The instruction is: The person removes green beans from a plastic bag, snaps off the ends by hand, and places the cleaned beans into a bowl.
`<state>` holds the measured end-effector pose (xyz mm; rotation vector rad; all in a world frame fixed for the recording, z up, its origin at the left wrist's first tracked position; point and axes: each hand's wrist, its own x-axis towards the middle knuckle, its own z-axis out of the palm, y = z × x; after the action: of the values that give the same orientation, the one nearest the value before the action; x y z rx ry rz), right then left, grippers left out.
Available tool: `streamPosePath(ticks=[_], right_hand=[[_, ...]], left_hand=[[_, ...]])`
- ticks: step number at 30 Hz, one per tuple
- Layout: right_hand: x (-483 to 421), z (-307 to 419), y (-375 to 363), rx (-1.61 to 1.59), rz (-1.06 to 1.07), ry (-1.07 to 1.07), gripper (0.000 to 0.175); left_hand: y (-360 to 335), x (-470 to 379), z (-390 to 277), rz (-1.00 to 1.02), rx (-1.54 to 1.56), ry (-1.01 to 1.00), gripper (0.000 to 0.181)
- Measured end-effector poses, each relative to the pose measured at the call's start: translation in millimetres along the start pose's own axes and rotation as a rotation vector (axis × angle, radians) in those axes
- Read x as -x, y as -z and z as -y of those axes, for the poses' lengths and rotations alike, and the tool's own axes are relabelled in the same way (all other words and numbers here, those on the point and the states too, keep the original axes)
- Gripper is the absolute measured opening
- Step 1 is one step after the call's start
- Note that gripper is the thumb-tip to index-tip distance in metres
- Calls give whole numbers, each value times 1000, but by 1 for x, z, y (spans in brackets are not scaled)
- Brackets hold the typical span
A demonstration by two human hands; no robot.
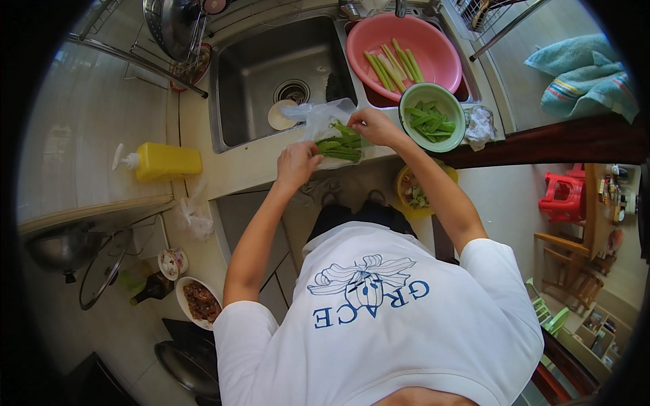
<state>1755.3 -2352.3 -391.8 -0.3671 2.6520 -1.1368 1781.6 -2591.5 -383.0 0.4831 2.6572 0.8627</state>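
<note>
Green flat pea pods (337, 148) lie on a clear plastic bag (330, 112) at the counter's front edge. My left hand (296, 163) rests at the left end of these pods, fingers curled; whether it grips one is hidden. My right hand (377, 126) has thumb and fingertips pinched at the upper end of a pod. Just right of it, a pale green bowl (459, 104) holds more pods. Behind the bowl, a pink basin (442, 56) contains several pale green stalks (403, 61).
A steel sink (254, 56) opens behind the bag, a small pale dish (280, 115) inside. A crumpled white cloth (480, 124) lies beside the bowl. Leftward stand a yellow pump bottle (170, 161) and a bowl of meat (200, 302). Below the counter is a yellow bin (409, 195) with scraps.
</note>
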Motion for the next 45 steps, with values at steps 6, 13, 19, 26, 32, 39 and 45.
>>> streamPosePath(ticks=[6, 13, 19, 26, 32, 39, 45], right_hand=[[-1, 5, 1, -124, 57, 73, 20], [8, 21, 7, 223, -181, 170, 16], [8, 35, 4, 678, -310, 327, 6], [6, 42, 18, 574, -384, 381, 7], [7, 51, 21, 417, -419, 355, 7], [6, 66, 61, -1017, -491, -3, 18], [9, 56, 54, -982, -448, 34, 16]], left_hand=[[18, -17, -41, -418, -94, -341, 12], [15, -43, -34, -328, -246, -508, 7], [12, -51, -36, -230, -177, -503, 7], [20, -55, -46, -228, -13, -547, 7], [19, -60, -38, -103, 364, -311, 13], [20, -50, -38, 135, 922, 149, 17], [41, -46, -64, 163, 1006, -17, 19]])
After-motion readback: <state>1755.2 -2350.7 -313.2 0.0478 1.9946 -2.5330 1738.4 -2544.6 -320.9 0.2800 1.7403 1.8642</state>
